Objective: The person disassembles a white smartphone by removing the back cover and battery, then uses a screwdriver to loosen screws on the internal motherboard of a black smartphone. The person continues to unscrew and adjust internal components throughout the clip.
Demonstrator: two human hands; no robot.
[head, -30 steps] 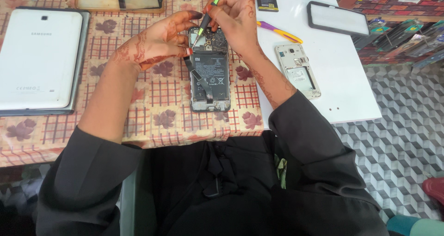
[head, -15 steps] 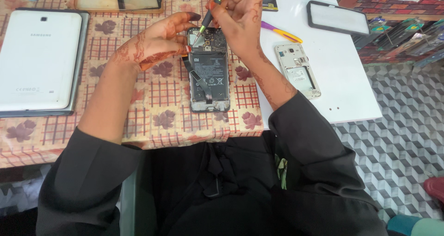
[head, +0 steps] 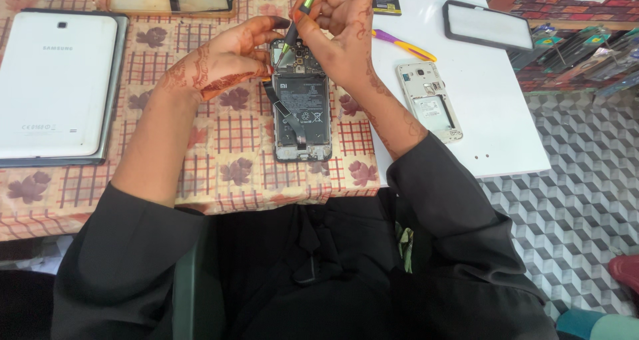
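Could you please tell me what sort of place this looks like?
Probably a phone repair bench: an opened phone lies under a screwdriver held in the right hand, with a stripped phone frame and a white tablet lying nearby.

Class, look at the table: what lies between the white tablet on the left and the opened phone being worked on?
In the head view, only the person's left hand and forearm cross the patterned tablecloth between the white tablet and the opened phone.

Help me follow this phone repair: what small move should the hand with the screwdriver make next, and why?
Probably keep the green screwdriver upright and turn it in place. Its tip sits on the top end of the opened phone, the right hand grips it, and the left hand steadies the phone's top left edge on the checked tablecloth.
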